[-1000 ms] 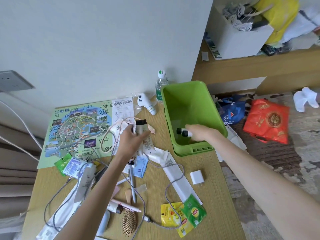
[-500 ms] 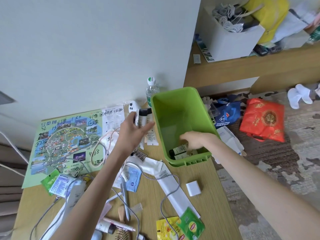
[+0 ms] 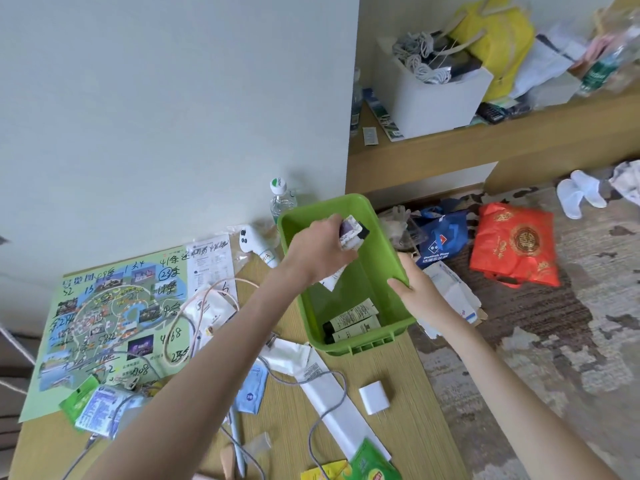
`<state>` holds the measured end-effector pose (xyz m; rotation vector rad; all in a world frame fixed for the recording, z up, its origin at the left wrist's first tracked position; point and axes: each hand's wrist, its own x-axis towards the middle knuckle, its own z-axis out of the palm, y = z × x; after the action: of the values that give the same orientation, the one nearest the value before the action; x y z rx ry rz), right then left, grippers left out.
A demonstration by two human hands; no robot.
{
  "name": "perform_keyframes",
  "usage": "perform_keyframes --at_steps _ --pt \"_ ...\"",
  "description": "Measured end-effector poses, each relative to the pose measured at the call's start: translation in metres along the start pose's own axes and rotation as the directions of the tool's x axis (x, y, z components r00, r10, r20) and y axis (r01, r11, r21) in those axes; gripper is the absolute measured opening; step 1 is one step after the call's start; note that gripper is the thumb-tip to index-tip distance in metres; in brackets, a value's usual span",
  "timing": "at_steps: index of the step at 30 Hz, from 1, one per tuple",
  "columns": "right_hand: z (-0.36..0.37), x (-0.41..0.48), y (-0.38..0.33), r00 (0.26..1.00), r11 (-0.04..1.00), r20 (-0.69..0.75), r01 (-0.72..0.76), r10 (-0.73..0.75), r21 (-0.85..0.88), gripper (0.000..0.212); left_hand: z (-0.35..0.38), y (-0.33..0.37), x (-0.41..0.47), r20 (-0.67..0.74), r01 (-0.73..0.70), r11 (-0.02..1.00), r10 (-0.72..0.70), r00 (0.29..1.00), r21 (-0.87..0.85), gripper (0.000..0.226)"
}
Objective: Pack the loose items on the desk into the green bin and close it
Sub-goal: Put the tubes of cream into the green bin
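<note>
- The green bin (image 3: 375,268) stands at the right edge of the bench (image 3: 401,434), toward the far right corner. It is open-topped, and no lid is in view.
- Two dark-capped tubes (image 3: 351,322) lie inside it against the near wall.
- The left grip (image 3: 322,249) hangs over the far half of the bin. It is clenched around a black-capped tube (image 3: 350,234), with what look like flat sachets pinched alongside.
- The right grip (image 3: 410,289) clasps the bin's right rim, fingers curled onto the inner side, steadying it.
- Handling, bin: thin moulded plastic, judged light and stiff, and likely to slide on the smooth bench. Take hold at the rim.
- Handling, held tube: judged soft and light. Hold it by the body and release it low inside the bin.
- Left to pack: a white charger block (image 3: 373,396), a grey cable (image 3: 313,434), tea sachets (image 3: 372,464) at the near edge and a printed map (image 3: 114,323) toward the left edge.
- The cable is limp, so gather it into a coil before lifting.
</note>
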<state>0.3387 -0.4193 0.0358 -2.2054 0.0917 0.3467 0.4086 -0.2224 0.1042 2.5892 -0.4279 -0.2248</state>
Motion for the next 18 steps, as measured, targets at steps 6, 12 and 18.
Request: perform_keyframes --at_steps 6,12,18 --pt "0.004 -0.010 0.005 0.999 0.991 -0.021 -0.023 0.025 0.130 0.053 0.064 0.002 0.020 0.294 -0.089 0.943 -0.010 0.956 0.321 0.020" --pt "0.008 -0.009 0.011 0.998 0.982 -0.020 -0.051 0.055 0.180 0.048 0.111 -0.012 0.018 0.398 -0.092 0.906 -0.089 0.913 0.412 0.044" --pt "0.009 -0.010 0.011 0.998 0.986 -0.043 -0.047 0.054 0.157 0.049 0.112 -0.029 0.024 0.401 -0.026 0.919 -0.146 0.905 0.393 0.076"
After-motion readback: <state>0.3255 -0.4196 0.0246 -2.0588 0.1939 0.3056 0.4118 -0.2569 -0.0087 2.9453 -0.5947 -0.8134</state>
